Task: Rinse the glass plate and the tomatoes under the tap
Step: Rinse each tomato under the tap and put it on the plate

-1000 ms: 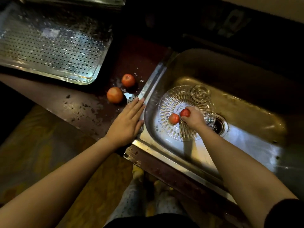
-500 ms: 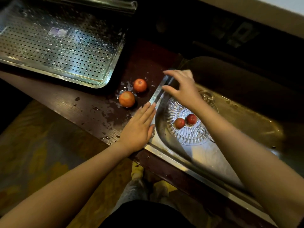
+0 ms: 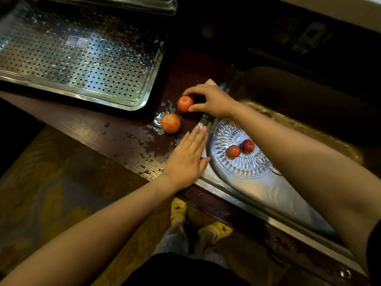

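Right hand [image 3: 214,100] pinching small tomato [image 3: 185,103] on wet counter [image 3: 115,137], sink's [image 3: 268,195] 10 o'clock. Left hand [image 3: 186,159] flat, empty. Two tomatoes on glass plate [image 3: 243,168] in sink. Tomato looks wet, slippery, bruisable: cradle sides. Plate probably brittle: lift by rim.

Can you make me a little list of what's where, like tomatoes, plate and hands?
tomatoes on counter: two, a farther one and a nearer one
tomatoes on plate: two
glass plate: in the sink
right hand: fingers closing around the farther counter tomato
left hand: flat on the counter edge, holding nothing
counter: wet
drain tray: empty
tap: not visible
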A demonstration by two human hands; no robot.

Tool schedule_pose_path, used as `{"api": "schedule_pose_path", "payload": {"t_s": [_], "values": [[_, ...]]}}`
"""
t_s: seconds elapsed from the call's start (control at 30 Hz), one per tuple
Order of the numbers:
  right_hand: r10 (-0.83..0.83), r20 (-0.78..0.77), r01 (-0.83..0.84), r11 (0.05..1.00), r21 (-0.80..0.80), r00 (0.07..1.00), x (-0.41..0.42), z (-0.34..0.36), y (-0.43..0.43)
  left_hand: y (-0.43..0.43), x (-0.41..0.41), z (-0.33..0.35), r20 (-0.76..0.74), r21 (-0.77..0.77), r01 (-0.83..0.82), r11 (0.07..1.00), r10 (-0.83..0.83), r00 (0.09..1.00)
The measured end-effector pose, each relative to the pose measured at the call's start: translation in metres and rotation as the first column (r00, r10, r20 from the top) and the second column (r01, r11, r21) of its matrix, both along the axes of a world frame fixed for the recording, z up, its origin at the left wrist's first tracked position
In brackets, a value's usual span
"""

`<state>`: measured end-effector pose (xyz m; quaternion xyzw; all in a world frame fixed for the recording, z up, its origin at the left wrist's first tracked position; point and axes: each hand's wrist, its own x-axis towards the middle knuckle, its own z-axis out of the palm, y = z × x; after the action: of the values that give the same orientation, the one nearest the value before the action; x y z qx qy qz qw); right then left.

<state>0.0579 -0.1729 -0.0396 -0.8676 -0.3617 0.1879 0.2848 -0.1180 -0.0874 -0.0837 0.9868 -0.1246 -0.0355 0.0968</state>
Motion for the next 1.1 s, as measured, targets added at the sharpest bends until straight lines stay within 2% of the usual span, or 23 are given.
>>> {"api": "schedule_pose_path", "payload": {"t_s": [0.13,0.3,0.4,0.5,0.6,0.67,0.73,0.8,0.93,1.1], "values": [[-0.142,-0.065,0.148,0.984,0.102,0.988,-0.006,0.009,-0.011,0.002,0.001,-0.003,-0.053,0.076,0.022,0.997,-0.018,0.998],[-0.307,-0.377,0.422,0.864,0.275,0.874,-0.022,0.034,-0.056,0.003,0.001,0.004,-0.143,0.041,0.025,0.999,-0.019,0.99],[-0.358,-0.526,0.577,0.742,0.341,0.772,-0.041,0.045,-0.1,-0.007,0.003,0.018,-0.141,-0.107,-0.055,0.993,0.04,0.989],[-0.431,-0.549,0.669,0.646,0.367,0.717,-0.068,0.054,-0.151,-0.042,0.023,0.043,-0.11,-0.295,-0.07,0.953,0.039,0.993],[-0.53,-0.517,0.732,0.576,0.362,0.673,-0.095,0.062,-0.202,-0.1,0.054,0.072,-0.226,-0.558,-0.125,0.82,-0.005,0.974],[-0.592,-0.496,0.772,0.511,0.378,0.635,-0.109,0.068,-0.233,-0.144,0.075,0.089,-0.359,-0.669,-0.233,0.705,-0.032,0.933],[-0.653,-0.457,0.796,0.46,0.393,0.603,-0.12,0.075,-0.261,-0.188,0.088,0.103,-0.471,-0.758,-0.346,0.553,-0.098,0.877],[-0.708,-0.424,0.818,0.41,0.405,0.565,-0.132,0.082,-0.286,-0.229,0.094,0.115,-0.552,-0.786,-0.429,0.445,-0.192,0.811],[-0.815,-0.378,0.867,0.274,0.417,0.439,-0.158,0.076,-0.329,-0.298,0.091,0.123,-0.671,-0.74,-0.536,0.407,-0.382,0.635],[-0.854,-0.448,0.9,0.05,0.434,0.264,-0.185,0.05,-0.375,-0.361,0.076,0.12,-0.726,-0.678,-0.616,0.401,-0.494,0.478]]}}
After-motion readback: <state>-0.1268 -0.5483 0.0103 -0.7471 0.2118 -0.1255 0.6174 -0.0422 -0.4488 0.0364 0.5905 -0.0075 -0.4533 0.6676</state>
